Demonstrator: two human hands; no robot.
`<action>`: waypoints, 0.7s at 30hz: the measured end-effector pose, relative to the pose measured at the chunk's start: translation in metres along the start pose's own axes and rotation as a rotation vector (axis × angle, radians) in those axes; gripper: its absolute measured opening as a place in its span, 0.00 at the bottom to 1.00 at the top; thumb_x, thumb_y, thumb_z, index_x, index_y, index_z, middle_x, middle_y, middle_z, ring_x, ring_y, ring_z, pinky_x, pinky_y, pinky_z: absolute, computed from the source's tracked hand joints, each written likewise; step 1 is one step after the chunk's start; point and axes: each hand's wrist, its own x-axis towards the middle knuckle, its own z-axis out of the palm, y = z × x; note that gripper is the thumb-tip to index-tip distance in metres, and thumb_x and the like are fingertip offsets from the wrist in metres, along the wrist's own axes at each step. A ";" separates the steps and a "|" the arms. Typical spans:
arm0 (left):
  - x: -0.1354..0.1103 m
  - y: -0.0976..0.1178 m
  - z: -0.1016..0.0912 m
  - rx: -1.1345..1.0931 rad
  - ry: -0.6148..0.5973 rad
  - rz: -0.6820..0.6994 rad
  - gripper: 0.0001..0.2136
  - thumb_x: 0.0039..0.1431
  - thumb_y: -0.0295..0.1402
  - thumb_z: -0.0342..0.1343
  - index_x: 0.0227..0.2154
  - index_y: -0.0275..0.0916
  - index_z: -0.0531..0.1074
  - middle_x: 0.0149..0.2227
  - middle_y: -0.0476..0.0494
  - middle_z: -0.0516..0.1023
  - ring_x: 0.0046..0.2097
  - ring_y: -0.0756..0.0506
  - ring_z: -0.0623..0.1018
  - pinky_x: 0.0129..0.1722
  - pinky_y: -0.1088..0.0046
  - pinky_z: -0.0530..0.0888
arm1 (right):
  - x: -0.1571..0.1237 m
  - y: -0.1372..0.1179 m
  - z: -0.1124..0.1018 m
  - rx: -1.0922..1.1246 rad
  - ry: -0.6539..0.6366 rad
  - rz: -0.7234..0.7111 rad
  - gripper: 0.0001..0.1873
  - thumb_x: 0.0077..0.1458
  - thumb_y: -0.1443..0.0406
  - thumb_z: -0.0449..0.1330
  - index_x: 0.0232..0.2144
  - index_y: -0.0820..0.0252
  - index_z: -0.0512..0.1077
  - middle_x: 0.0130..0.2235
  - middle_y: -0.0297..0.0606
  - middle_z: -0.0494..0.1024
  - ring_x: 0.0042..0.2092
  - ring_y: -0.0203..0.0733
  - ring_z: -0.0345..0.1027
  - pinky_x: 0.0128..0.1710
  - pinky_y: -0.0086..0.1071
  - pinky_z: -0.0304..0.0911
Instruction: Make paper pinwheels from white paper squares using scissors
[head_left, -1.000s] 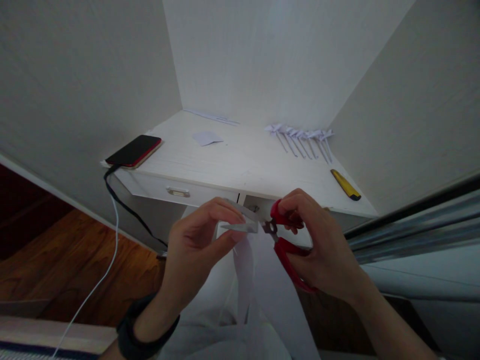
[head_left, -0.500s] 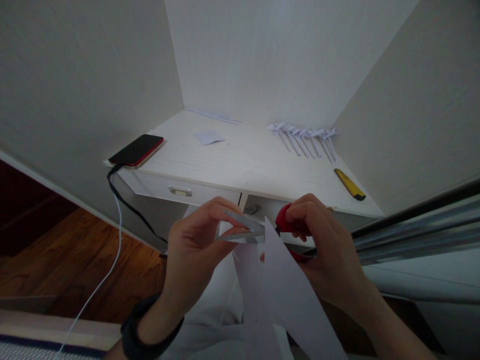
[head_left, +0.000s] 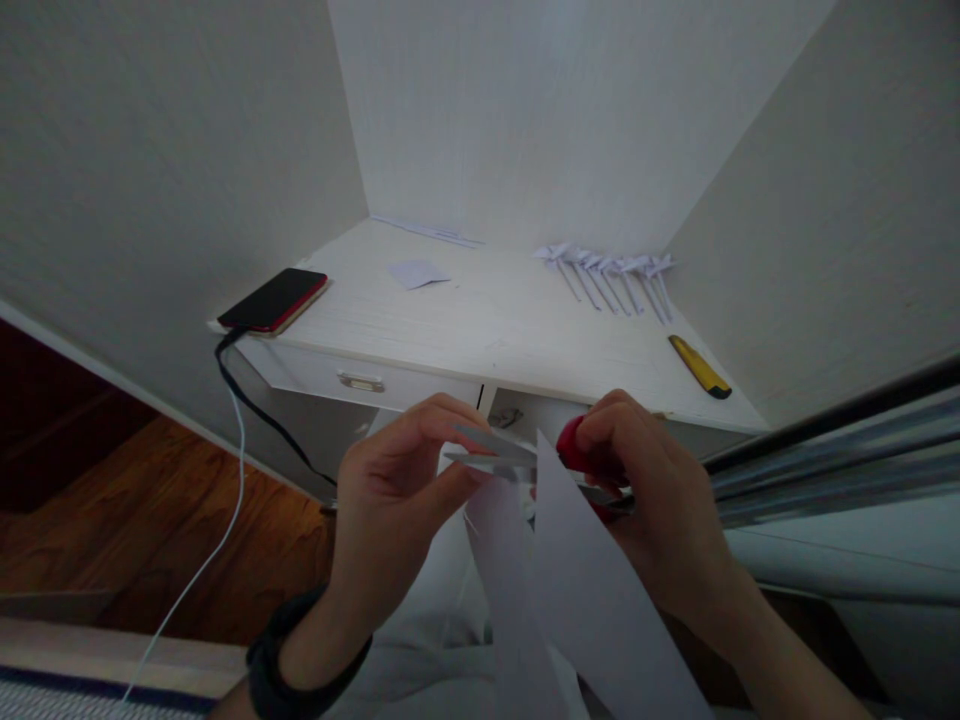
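My left hand (head_left: 394,495) pinches the top edge of a white paper sheet (head_left: 570,600) between thumb and fingers, in front of the desk drawers. My right hand (head_left: 652,510) grips red-handled scissors (head_left: 581,465), whose blades meet the paper just right of my left fingertips. Below the cut the paper hangs down in two long strips, and the right strip covers part of the scissors and my right palm. A dark band sits on my left wrist.
A white desk (head_left: 480,330) fills the corner between the walls. On it lie a phone in a red case (head_left: 274,300) with a cable hanging off, a small paper scrap (head_left: 418,273), a row of several folded paper pieces (head_left: 607,275) and a yellow utility knife (head_left: 699,367). Wooden floor lies at left.
The scissors' handles have closed and the blades have moved leftward into the paper. The right strip has swung forward over the scissors. Both hands stay in about the same place.
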 end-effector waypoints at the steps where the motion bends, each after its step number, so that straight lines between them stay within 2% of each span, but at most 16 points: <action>1: 0.000 0.000 0.000 -0.008 -0.002 0.000 0.06 0.54 0.25 0.61 0.26 0.43 0.77 0.30 0.50 0.75 0.35 0.49 0.73 0.35 0.73 0.70 | 0.000 -0.001 0.000 0.039 -0.005 0.021 0.18 0.41 0.75 0.61 0.30 0.54 0.58 0.30 0.29 0.63 0.27 0.33 0.56 0.21 0.26 0.53; 7: -0.001 0.001 0.000 -0.044 -0.002 -0.043 0.06 0.55 0.25 0.61 0.29 0.45 0.78 0.30 0.51 0.76 0.35 0.50 0.74 0.38 0.75 0.71 | 0.001 0.001 -0.004 0.309 0.007 0.246 0.16 0.43 0.71 0.64 0.30 0.54 0.60 0.30 0.28 0.63 0.27 0.32 0.58 0.21 0.24 0.57; 10: -0.001 0.004 0.003 -0.051 -0.019 -0.085 0.07 0.56 0.23 0.58 0.29 0.44 0.76 0.29 0.52 0.77 0.35 0.51 0.75 0.39 0.76 0.72 | 0.006 0.008 -0.006 0.527 0.000 0.363 0.14 0.46 0.60 0.66 0.28 0.55 0.62 0.26 0.28 0.64 0.24 0.32 0.57 0.20 0.26 0.57; 12: 0.000 0.007 0.004 -0.007 -0.032 -0.146 0.08 0.56 0.23 0.58 0.28 0.43 0.76 0.29 0.52 0.78 0.34 0.51 0.76 0.38 0.77 0.72 | 0.010 0.012 -0.008 0.696 -0.031 0.401 0.18 0.47 0.51 0.64 0.27 0.56 0.63 0.25 0.29 0.66 0.21 0.31 0.56 0.18 0.27 0.54; 14: 0.001 0.008 0.005 0.076 -0.039 -0.199 0.07 0.54 0.23 0.60 0.26 0.42 0.76 0.27 0.52 0.78 0.32 0.51 0.76 0.35 0.77 0.73 | 0.015 0.012 -0.011 0.810 -0.026 0.403 0.22 0.45 0.48 0.65 0.27 0.57 0.64 0.25 0.30 0.68 0.21 0.31 0.56 0.17 0.27 0.54; 18: 0.003 0.007 0.005 0.243 -0.021 -0.226 0.07 0.49 0.22 0.62 0.24 0.42 0.76 0.26 0.52 0.78 0.30 0.50 0.76 0.34 0.77 0.73 | 0.021 0.000 -0.012 0.808 0.036 0.438 0.24 0.35 0.57 0.73 0.27 0.56 0.62 0.27 0.29 0.68 0.25 0.31 0.60 0.20 0.25 0.57; 21: 0.003 0.004 0.005 0.284 -0.028 -0.190 0.07 0.47 0.23 0.64 0.26 0.43 0.77 0.26 0.53 0.78 0.31 0.50 0.76 0.34 0.78 0.73 | 0.019 -0.010 -0.007 0.751 0.006 0.439 0.25 0.33 0.65 0.74 0.30 0.55 0.62 0.29 0.28 0.68 0.27 0.31 0.61 0.23 0.23 0.60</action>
